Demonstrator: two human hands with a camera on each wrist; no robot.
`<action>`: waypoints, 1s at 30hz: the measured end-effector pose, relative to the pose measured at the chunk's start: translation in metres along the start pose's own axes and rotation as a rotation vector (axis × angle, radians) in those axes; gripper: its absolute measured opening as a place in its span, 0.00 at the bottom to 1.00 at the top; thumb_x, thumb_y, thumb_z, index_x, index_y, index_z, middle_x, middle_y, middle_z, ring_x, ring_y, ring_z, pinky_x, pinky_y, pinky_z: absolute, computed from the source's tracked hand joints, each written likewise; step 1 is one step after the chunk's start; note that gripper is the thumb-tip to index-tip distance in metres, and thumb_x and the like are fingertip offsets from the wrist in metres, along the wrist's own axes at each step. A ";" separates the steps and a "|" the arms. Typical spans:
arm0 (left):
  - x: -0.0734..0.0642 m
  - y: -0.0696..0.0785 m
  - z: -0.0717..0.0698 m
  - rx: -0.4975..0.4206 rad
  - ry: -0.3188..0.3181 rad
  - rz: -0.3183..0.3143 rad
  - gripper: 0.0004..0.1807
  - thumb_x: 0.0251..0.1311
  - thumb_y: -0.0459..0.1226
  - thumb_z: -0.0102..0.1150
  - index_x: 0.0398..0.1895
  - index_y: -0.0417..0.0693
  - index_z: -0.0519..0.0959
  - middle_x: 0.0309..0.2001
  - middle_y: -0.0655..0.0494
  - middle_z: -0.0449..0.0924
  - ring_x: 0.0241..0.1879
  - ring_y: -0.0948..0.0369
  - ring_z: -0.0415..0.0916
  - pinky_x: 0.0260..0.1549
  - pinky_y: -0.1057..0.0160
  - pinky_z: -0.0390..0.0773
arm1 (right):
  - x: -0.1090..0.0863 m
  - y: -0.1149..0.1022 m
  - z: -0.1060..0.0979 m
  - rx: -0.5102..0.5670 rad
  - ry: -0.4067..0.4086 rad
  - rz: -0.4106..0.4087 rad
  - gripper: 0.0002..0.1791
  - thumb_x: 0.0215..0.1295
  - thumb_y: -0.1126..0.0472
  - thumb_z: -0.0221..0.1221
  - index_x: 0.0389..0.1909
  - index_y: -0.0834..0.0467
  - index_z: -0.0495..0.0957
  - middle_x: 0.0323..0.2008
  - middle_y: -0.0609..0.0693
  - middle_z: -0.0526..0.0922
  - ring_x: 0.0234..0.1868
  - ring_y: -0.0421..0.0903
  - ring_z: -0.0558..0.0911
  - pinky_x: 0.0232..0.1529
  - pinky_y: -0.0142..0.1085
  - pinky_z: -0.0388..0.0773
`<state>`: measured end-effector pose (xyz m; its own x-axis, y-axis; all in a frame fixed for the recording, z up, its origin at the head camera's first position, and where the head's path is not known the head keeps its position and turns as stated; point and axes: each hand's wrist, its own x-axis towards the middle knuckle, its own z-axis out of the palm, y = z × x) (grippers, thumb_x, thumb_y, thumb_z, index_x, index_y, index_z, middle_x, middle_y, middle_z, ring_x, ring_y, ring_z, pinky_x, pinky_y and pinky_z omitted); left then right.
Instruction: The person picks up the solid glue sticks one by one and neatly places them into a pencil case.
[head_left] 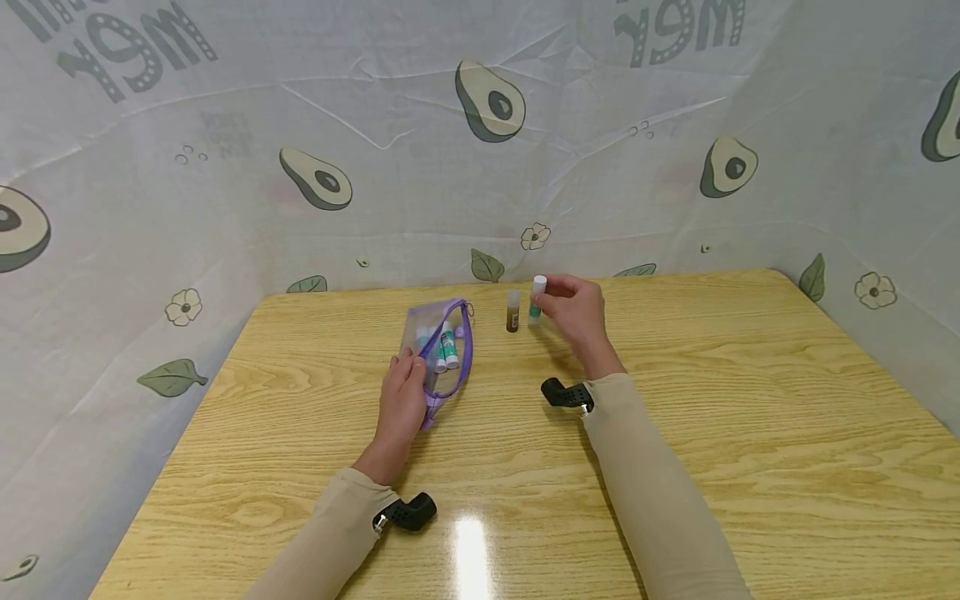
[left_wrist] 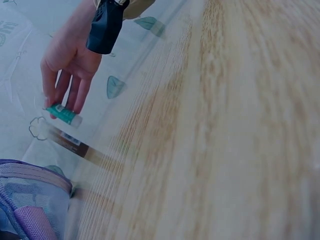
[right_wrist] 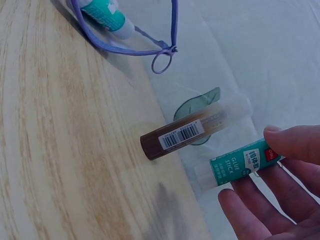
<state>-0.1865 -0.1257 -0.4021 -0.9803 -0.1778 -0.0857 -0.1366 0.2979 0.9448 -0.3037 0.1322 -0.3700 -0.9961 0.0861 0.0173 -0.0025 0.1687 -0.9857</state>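
Observation:
In the head view my right hand point(head_left: 576, 310) pinches a green-and-white glue stick point(head_left: 537, 300) near its white top, thumb on one side and fingers on the other. The right wrist view shows the label of this glue stick point(right_wrist: 245, 162). Beside it a brown glue tube with a clear cap point(head_left: 513, 312) stands upright on the table. My left hand point(head_left: 403, 396) grips the near left edge of a mesh zip pouch with purple trim point(head_left: 467, 354), whose mouth gapes. Inside lie several green-and-white glue sticks point(head_left: 449, 346). The left hand is out of sight in its own wrist view.
All this is on a wood-grain table point(head_left: 720, 417). A pale cloth point(head_left: 405, 167) printed with avocados hangs behind the table's back edge and along its sides. Black wrist cameras point(head_left: 412, 512) jut out from both beige sleeves point(head_left: 660, 492).

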 end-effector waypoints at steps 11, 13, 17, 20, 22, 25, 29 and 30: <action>0.001 -0.001 -0.001 0.001 -0.003 0.003 0.28 0.85 0.45 0.35 0.75 0.38 0.72 0.86 0.41 0.50 0.88 0.42 0.34 0.85 0.38 0.38 | 0.000 -0.009 0.000 -0.002 0.043 -0.037 0.21 0.71 0.63 0.68 0.63 0.63 0.83 0.59 0.61 0.86 0.58 0.49 0.85 0.62 0.41 0.84; 0.001 -0.001 -0.001 0.001 -0.002 0.005 0.28 0.86 0.45 0.35 0.73 0.37 0.73 0.86 0.41 0.50 0.88 0.42 0.34 0.85 0.38 0.38 | -0.001 -0.011 0.000 0.004 0.047 -0.044 0.21 0.71 0.63 0.68 0.63 0.63 0.83 0.59 0.61 0.86 0.58 0.49 0.85 0.62 0.41 0.84; 0.000 0.000 -0.001 0.003 -0.009 0.004 0.29 0.86 0.45 0.35 0.77 0.39 0.70 0.86 0.41 0.49 0.88 0.42 0.34 0.85 0.37 0.37 | -0.002 -0.015 -0.001 0.003 0.056 -0.060 0.22 0.71 0.63 0.67 0.64 0.63 0.83 0.60 0.61 0.86 0.59 0.49 0.84 0.63 0.43 0.84; 0.000 0.000 -0.001 0.004 -0.014 0.002 0.30 0.86 0.45 0.35 0.80 0.39 0.66 0.86 0.41 0.49 0.88 0.42 0.34 0.85 0.37 0.37 | -0.003 -0.017 -0.001 0.001 0.058 -0.067 0.22 0.72 0.62 0.67 0.64 0.63 0.83 0.60 0.61 0.86 0.59 0.50 0.84 0.63 0.44 0.85; 0.000 0.000 -0.001 0.005 -0.013 0.002 0.29 0.86 0.45 0.35 0.80 0.39 0.66 0.86 0.41 0.49 0.88 0.42 0.33 0.85 0.37 0.37 | -0.003 -0.018 -0.001 0.002 0.059 -0.069 0.22 0.72 0.62 0.67 0.64 0.63 0.83 0.60 0.61 0.86 0.59 0.50 0.84 0.63 0.44 0.85; 0.000 -0.001 -0.001 0.005 -0.010 0.005 0.29 0.86 0.45 0.35 0.78 0.39 0.68 0.86 0.41 0.49 0.88 0.42 0.33 0.85 0.37 0.37 | -0.004 -0.021 -0.001 0.000 0.058 -0.075 0.22 0.72 0.62 0.67 0.64 0.62 0.83 0.60 0.61 0.86 0.59 0.49 0.84 0.63 0.43 0.84; 0.000 0.000 0.000 0.003 -0.009 0.009 0.29 0.86 0.45 0.35 0.79 0.38 0.68 0.86 0.41 0.49 0.88 0.42 0.34 0.85 0.37 0.37 | -0.006 -0.027 0.000 -0.003 0.060 -0.100 0.21 0.73 0.61 0.67 0.64 0.61 0.83 0.60 0.61 0.86 0.57 0.47 0.84 0.61 0.40 0.84; 0.000 0.000 0.000 0.002 -0.009 0.010 0.29 0.86 0.45 0.35 0.79 0.38 0.67 0.86 0.40 0.49 0.88 0.42 0.34 0.85 0.38 0.37 | -0.006 -0.028 0.000 -0.006 0.061 -0.109 0.21 0.73 0.61 0.67 0.64 0.61 0.83 0.59 0.61 0.86 0.57 0.47 0.84 0.60 0.39 0.84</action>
<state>-0.1865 -0.1260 -0.4021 -0.9829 -0.1662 -0.0793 -0.1272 0.3016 0.9449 -0.2972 0.1269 -0.3425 -0.9828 0.1268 0.1342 -0.1093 0.1866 -0.9763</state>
